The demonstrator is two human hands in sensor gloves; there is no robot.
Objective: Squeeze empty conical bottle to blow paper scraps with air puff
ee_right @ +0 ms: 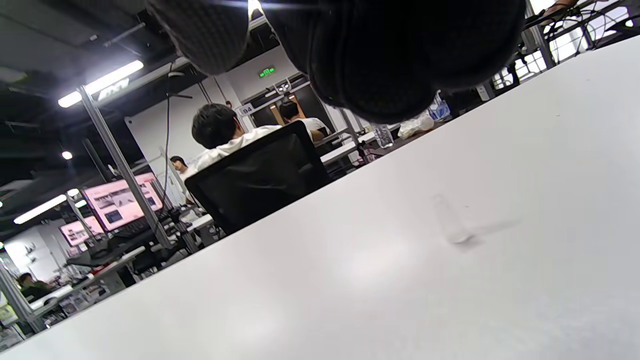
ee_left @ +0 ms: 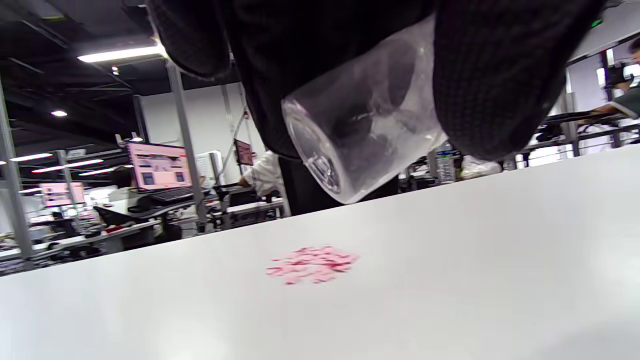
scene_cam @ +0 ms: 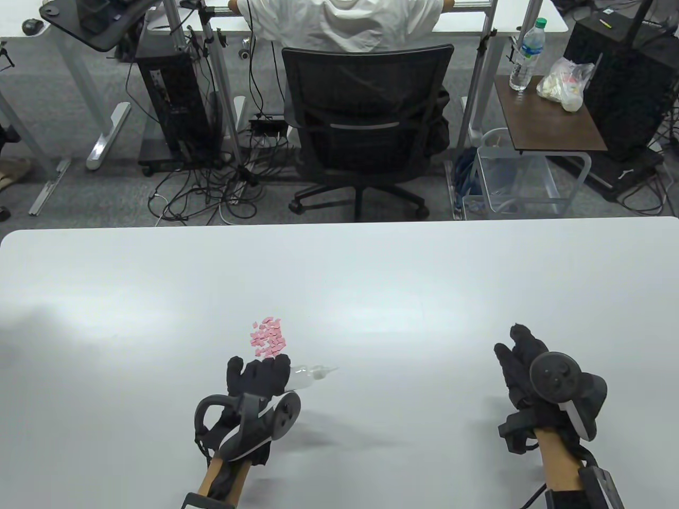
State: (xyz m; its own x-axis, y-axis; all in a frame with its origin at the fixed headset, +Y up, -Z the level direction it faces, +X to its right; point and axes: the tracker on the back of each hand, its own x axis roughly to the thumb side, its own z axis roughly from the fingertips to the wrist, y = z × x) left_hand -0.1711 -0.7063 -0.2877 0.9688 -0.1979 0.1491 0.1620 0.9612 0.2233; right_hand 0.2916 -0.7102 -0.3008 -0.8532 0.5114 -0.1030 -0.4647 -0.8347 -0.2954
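A clear conical bottle (scene_cam: 306,375) lies on its side in my left hand (scene_cam: 260,374), which grips its body; the nozzle points right, low over the white table (scene_cam: 371,275). In the left wrist view the bottle's round base (ee_left: 350,145) shows between my gloved fingers (ee_left: 495,75). A small pile of pink paper scraps (scene_cam: 268,339) lies just beyond my left hand, to the side of the nozzle's line, and also shows in the left wrist view (ee_left: 312,264). My right hand (scene_cam: 522,355) rests on the table far to the right and holds nothing.
A small clear object (ee_right: 450,225), hard to identify, stands on the table in the right wrist view. Beyond the table's far edge are an office chair (scene_cam: 366,132) with a seated person and desks.
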